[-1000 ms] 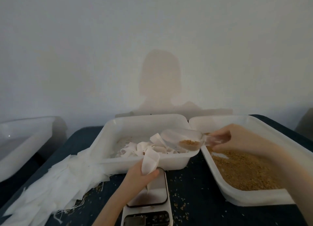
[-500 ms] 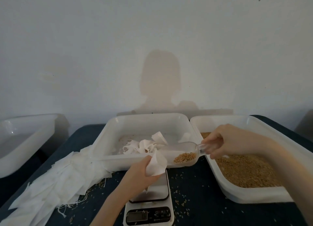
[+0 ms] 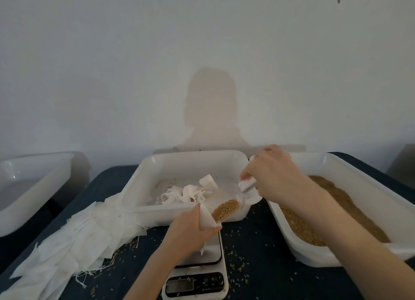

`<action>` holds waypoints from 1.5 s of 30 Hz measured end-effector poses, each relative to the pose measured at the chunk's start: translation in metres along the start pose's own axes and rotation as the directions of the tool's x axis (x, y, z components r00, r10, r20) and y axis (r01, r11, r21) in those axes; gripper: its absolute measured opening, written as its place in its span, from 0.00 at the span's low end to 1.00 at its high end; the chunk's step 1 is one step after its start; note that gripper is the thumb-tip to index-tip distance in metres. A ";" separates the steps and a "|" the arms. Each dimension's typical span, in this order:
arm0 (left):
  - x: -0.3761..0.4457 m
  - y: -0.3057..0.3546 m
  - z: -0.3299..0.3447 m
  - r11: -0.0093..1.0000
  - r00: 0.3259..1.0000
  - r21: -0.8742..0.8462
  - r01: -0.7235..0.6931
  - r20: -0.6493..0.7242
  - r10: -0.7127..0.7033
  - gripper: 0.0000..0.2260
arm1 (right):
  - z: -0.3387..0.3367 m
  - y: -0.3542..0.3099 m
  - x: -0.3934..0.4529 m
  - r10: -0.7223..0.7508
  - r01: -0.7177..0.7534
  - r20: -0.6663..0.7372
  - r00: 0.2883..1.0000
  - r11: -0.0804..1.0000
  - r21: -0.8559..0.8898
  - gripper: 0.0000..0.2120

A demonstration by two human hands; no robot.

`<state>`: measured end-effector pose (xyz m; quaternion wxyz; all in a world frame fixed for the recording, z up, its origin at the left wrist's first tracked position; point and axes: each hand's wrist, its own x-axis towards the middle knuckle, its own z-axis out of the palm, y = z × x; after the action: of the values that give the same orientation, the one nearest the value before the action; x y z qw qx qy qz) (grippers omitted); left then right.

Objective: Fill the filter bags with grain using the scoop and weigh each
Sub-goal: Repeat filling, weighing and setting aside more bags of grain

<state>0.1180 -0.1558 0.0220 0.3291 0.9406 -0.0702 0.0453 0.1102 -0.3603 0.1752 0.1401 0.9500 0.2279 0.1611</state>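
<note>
Right hand (image 3: 275, 172) grips the scoop (image 3: 226, 206), tilted mouth-down into the bag (image 3: 207, 221), which the left hand (image 3: 190, 230) pinches open just above the scale (image 3: 197, 281)

Three white plastic tubs stand on the dark table: one (image 3: 33, 187) at nine o'clock, one (image 3: 179, 165) at center, one (image 3: 359, 180) holding grain at three o'clock. One digital scale (image 3: 197, 284) sits at six o'clock. Two hands work, the left hand (image 3: 190, 230) and right hand (image 3: 274, 171), with one clear scoop (image 3: 226, 204) and one filter bag (image 3: 207, 219). One heap of empty bags (image 3: 67, 239) lies at eight o'clock.
</note>
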 end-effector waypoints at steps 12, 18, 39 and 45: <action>0.010 -0.006 0.008 0.999 0.997 -0.018 0.041 -0.064 -0.042 0.18 | 0.005 -0.030 0.002 0.008 -0.039 -0.150 0.989 0.978 -0.206 0.15; 0.018 -0.004 0.011 0.960 0.994 -0.269 0.075 -0.062 -0.095 0.04 | 0.035 0.006 -0.005 0.196 -0.198 -0.041 0.980 0.980 -0.031 0.10; 0.008 -0.023 0.011 0.943 0.967 0.327 0.069 0.209 -0.144 0.05 | 0.155 0.065 -0.038 0.410 -0.599 0.616 0.672 0.790 0.127 0.20; -0.019 -0.053 -0.006 0.979 0.996 -0.196 -0.049 0.066 0.063 0.18 | 0.127 0.037 -0.034 0.529 -0.580 0.249 0.812 0.781 0.233 0.14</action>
<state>0.1076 -0.1097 -0.0084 0.4151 0.9027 -0.1127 0.0136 0.1430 -0.4323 0.0646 -0.0394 0.9948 -0.0536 0.0775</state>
